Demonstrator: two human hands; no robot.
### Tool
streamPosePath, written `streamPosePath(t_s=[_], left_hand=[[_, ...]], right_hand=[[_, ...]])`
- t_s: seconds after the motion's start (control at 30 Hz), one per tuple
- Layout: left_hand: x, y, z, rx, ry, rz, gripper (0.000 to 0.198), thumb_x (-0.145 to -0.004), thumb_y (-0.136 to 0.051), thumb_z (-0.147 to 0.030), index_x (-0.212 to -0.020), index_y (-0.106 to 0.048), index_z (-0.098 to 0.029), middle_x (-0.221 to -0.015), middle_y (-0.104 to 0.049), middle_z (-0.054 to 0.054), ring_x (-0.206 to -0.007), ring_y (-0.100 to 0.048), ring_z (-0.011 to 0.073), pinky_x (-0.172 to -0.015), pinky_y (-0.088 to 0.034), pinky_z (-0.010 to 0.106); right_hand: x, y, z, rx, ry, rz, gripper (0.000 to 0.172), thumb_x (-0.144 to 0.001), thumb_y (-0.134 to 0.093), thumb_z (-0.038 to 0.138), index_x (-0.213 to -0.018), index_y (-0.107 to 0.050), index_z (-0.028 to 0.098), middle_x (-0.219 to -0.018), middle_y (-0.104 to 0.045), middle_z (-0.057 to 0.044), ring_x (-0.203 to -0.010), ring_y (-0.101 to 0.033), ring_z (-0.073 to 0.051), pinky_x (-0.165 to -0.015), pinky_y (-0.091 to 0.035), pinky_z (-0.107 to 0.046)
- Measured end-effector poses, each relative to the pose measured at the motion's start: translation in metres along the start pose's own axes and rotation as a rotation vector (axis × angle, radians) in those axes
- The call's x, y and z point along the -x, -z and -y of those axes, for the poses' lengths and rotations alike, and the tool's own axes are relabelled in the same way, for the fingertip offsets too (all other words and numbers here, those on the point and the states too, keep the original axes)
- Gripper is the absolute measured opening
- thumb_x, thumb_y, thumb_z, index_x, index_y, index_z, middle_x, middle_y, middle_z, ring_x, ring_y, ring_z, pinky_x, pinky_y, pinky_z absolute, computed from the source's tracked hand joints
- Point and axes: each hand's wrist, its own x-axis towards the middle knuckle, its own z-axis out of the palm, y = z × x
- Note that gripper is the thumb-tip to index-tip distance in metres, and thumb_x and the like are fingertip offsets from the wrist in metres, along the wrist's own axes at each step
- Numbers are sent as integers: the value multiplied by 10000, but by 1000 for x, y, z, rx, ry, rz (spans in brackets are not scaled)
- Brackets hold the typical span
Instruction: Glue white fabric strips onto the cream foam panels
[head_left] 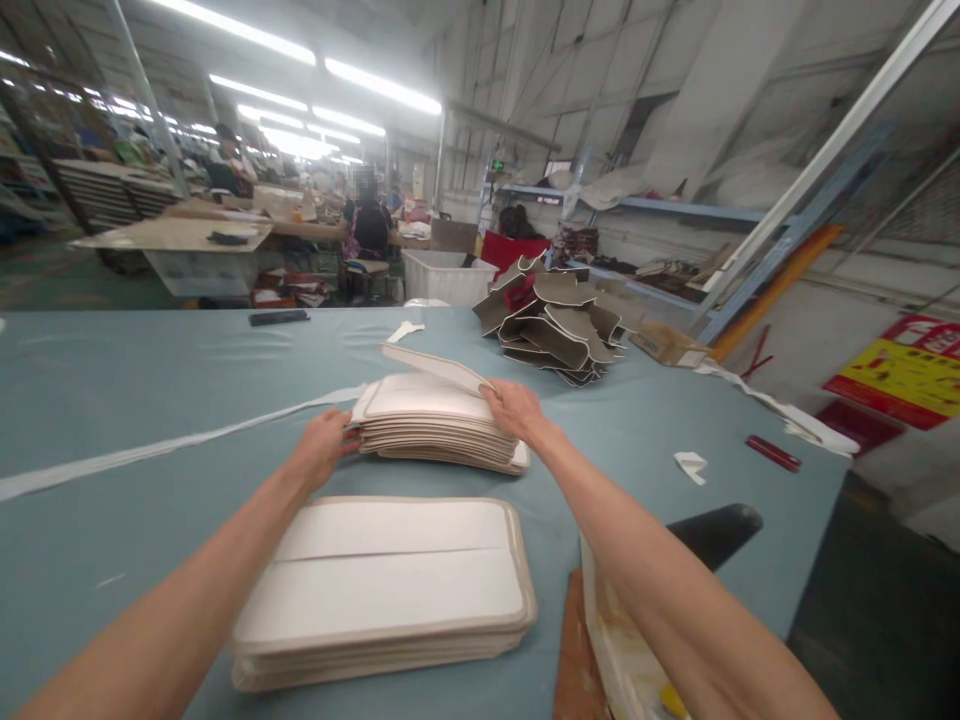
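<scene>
A far stack of white panels [435,432] with beige edging lies on the blue-grey table [112,400]. My left hand [324,447] grips the stack's left edge, fingers curled on it. My right hand [514,408] rests on the stack's right side and pinches the top panel [435,366], which is lifted at an angle. A second, wider stack of white panels [390,585] lies nearer to me between my forearms.
A heap of grey-brown curved pieces [555,322] sits at the back right. A white strip [150,448] runs across the table. A black object [279,317], paper scraps [691,465], a red tool [773,453] and a cardboard box [667,344] lie around. People work at tables behind.
</scene>
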Motion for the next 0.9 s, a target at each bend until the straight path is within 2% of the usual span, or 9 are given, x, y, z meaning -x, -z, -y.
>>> streamPosePath(t_s=[0.27, 0.33, 0.43, 0.53, 0.63, 0.73, 0.8, 0.9], left_hand=[[-27, 4, -2, 20, 61, -169, 217, -960, -709, -332, -1065, -672, -146, -1028, -690, 46, -842, -660, 160, -737, -596, 325], [-29, 4, -4, 19, 61, -164, 206, -959, -711, -322, -1058, -672, -145, -1013, -688, 40, -824, -654, 153, -719, -592, 313], [-25, 2, -5, 22, 77, -119, 181, -957, -713, -298, -1040, -674, -141, -997, -688, 36, -800, -648, 144, -696, -583, 296], [-18, 1, -3, 27, 101, -73, 156, -954, -713, -270, -1028, -678, -137, -984, -694, 35, -799, -654, 145, -696, -581, 294], [-15, 0, -1, 30, 112, -73, 128, -945, -713, -239, -1020, -681, -140, -972, -702, 31, -803, -660, 149, -715, -579, 302], [-15, 0, -1, 25, 102, -81, 107, -907, -730, -204, -991, -695, -146, -968, -721, 29, -785, -660, 149, -718, -569, 302], [-14, 1, -2, 20, 87, -63, 118, -864, -752, -195, -963, -710, -146, -962, -736, 36, -779, -663, 152, -714, -566, 303], [-11, 3, -1, 3, 55, -34, 197, -802, -799, -256, -939, -725, -137, -961, -748, 63, -799, -676, 170, -708, -569, 318]], right_hand=[[9, -9, 7, -16, 48, -49, 377, -1114, -366, 370, -1279, -693, 279, -1332, -734, -63, -1179, -655, -251, -876, -428, -316], [9, -10, 5, -8, 51, -47, 375, -1116, -367, 380, -1261, -700, 289, -1294, -748, -60, -1141, -667, -247, -856, -422, -314], [4, -5, 1, 13, 25, -41, 388, -1120, -364, 417, -1187, -720, 280, -1138, -783, -70, -1022, -688, -244, -777, -389, -306], [-3, 11, -5, 47, -51, -125, 386, -1117, -382, 425, -1129, -722, 241, -1039, -780, -93, -946, -676, -241, -727, -337, -299], [-12, 39, -11, 55, -114, -346, 358, -1104, -418, 425, -1131, -705, 212, -991, -759, -99, -891, -647, -230, -709, -299, -293], [-23, 67, -17, -34, -35, -475, 390, -1058, -486, 524, -1058, -700, 197, -871, -711, -65, -824, -603, -218, -698, -290, -290], [-31, 79, -19, -156, 67, -470, 447, -1013, -519, 592, -915, -691, 191, -799, -664, -33, -778, -561, -191, -686, -295, -285], [-43, 79, -22, -382, 175, -280, 525, -939, -559, 657, -747, -652, 178, -705, -584, 8, -695, -481, -141, -644, -296, -272]])
